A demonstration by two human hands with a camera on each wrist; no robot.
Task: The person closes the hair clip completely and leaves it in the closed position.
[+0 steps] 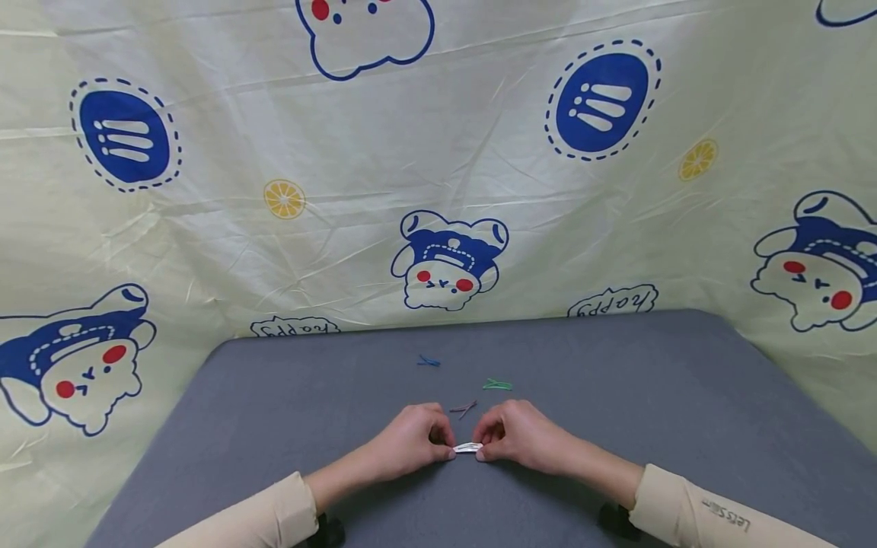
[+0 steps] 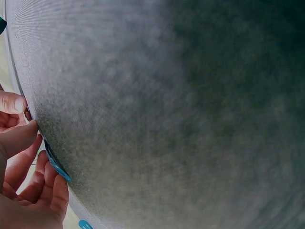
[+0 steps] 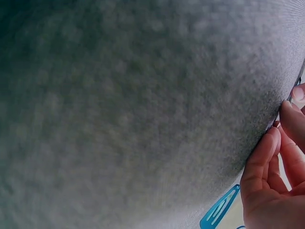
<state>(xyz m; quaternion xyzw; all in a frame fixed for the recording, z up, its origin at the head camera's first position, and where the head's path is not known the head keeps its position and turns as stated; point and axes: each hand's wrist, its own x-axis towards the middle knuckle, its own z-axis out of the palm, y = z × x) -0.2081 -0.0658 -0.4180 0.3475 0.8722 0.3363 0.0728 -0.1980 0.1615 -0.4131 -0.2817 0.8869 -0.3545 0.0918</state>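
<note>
In the head view, a small, slim white piece (image 1: 468, 447), made up of thin parallel strips, lies level between the hands, low over or on the grey table; its exact kind is unclear. Thumb and fingers of the left hand (image 1: 416, 443) pinch its left end. At the other end, the right hand (image 1: 524, 438) pinches it the same way. Just beyond the hands lies a small purple forked piece (image 1: 464, 409). Farther back are a green one (image 1: 497, 384) and a blue one (image 1: 428, 361). Both wrist views show the fingertips at their edges, and the white piece is mostly hidden there.
The grey table (image 1: 308, 380) spreads around the hands, with its rounded far edge against a pale printed cloth (image 1: 356, 152). Dark wrist devices (image 1: 329, 530) sit below the cuffs. A teal slotted shape (image 3: 220, 207) appears beyond the right hand in its wrist view.
</note>
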